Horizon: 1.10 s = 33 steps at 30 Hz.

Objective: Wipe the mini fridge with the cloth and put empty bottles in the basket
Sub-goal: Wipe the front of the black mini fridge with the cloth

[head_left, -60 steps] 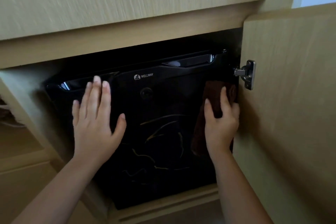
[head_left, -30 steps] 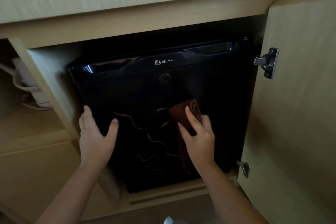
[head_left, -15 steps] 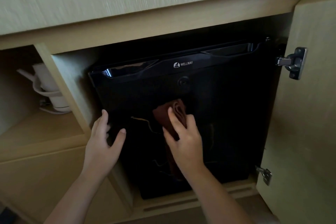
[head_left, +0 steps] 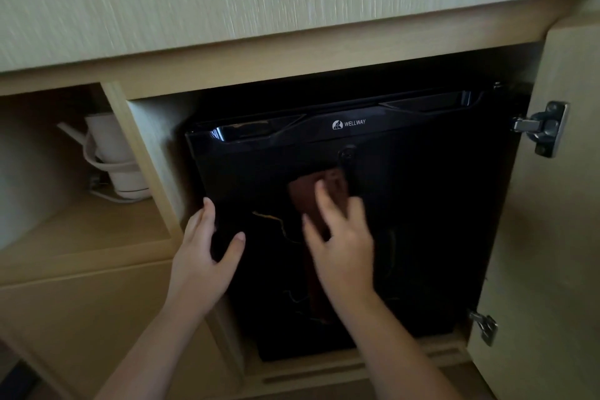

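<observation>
— Where is the cloth (head_left: 312, 193)?
— It lies flat on the front of the mini fridge (head_left: 422, 221), near the middle of the door and just below the round fitting under the brand mark. Our right hand (head_left: 344, 247) presses it there with straight, spread fingers. Nothing curls round it, so the loose end hangs down the door below the palm. We judge a flat palm suits a glossy panel because it spreads the pressure.
— And our left hand (head_left: 204, 256)?
— It rests at the door's left edge, fingers lying up along it and thumb splayed on the front. It holds nothing. We read it as a brace, so the door doesn't give under the rubbing.
— Why is the cabinet door (head_left: 552, 237) swung out at the right?
— The fridge stands inside the cabinet (head_left: 324, 370). With that door out on its hinge (head_left: 545, 128), we can reach the whole front.
— How far along are we?
— We think we're in the middle of the wiping. The right hand is blurred, so it is probably mid-stroke, and the right side of the front lies well apart from the cloth. No bottles or basket show here. A white corded appliance (head_left: 113, 156) sits in the compartment to the left.
</observation>
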Tool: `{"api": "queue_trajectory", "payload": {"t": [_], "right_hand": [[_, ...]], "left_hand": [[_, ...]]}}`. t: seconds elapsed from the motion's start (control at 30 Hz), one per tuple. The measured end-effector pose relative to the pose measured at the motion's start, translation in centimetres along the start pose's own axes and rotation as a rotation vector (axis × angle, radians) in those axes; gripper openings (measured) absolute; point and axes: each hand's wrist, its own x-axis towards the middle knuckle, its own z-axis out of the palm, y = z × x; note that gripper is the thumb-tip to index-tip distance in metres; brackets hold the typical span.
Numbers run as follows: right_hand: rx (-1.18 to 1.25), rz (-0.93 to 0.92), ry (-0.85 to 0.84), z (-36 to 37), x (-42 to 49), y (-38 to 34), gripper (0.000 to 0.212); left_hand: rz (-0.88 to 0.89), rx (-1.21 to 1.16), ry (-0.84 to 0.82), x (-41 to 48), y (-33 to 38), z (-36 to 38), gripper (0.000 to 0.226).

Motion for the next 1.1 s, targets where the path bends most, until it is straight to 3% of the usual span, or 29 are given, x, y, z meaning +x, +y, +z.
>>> {"api": "queue_trajectory", "payload": {"t": [0.1, 0.27, 0.37, 0.47, 0.57, 0.67, 0.77, 0.83, 0.9, 1.0, 1.1], "right_hand": [[0.066, -0.019, -0.092, 0.0, -0.7, -0.2, 0.049], [0.122, 0.230, 0.206, -3.9, 2.7, 3.7, 0.049], [0.125, 0.333, 0.245, -5.4, 3.6, 4.4, 0.050], [0.144, 0.286, 0.200, -2.8, 2.0, 2.9, 0.051], [0.180, 0.148, 0.007, 0.5, -1.6, 0.9, 0.052], [0.279, 0.135, -0.166, 1.4, -3.9, 0.2, 0.054], [0.222, 0.125, -0.003, -0.1, -2.1, 1.9, 0.055], [0.155, 0.182, 0.158, -1.7, 0.3, 3.0, 0.054], [0.160, 0.244, 0.217, -2.3, 1.3, 3.1, 0.052], [0.165, 0.223, 0.190, 0.4, -0.5, 1.1, 0.052], [0.177, 0.072, 0.022, 4.4, -4.6, -1.1, 0.050]], "left_hand": [[0.010, 0.016, -0.009, 0.0, -0.1, -0.4, 0.072], [-0.001, 0.023, -0.039, -0.1, 0.2, -0.5, 0.074], [-0.014, 0.030, -0.039, -0.2, 0.3, -0.4, 0.076], [-0.008, 0.033, -0.023, -0.2, 0.4, -0.3, 0.075], [-0.010, 0.024, -0.022, -0.2, 0.5, -0.3, 0.073], [-0.013, -0.005, -0.029, -0.1, 0.4, -0.6, 0.071], [-0.029, -0.055, -0.052, -0.1, 0.2, -1.0, 0.070], [-0.049, -0.097, -0.076, -0.1, 0.1, -1.3, 0.071], [-0.062, -0.143, -0.096, -0.1, 0.0, -1.5, 0.070], [-0.081, -0.205, -0.116, 0.0, -0.2, -1.7, 0.069], [-0.096, -0.278, -0.145, 0.0, -0.6, -1.8, 0.066]]}}
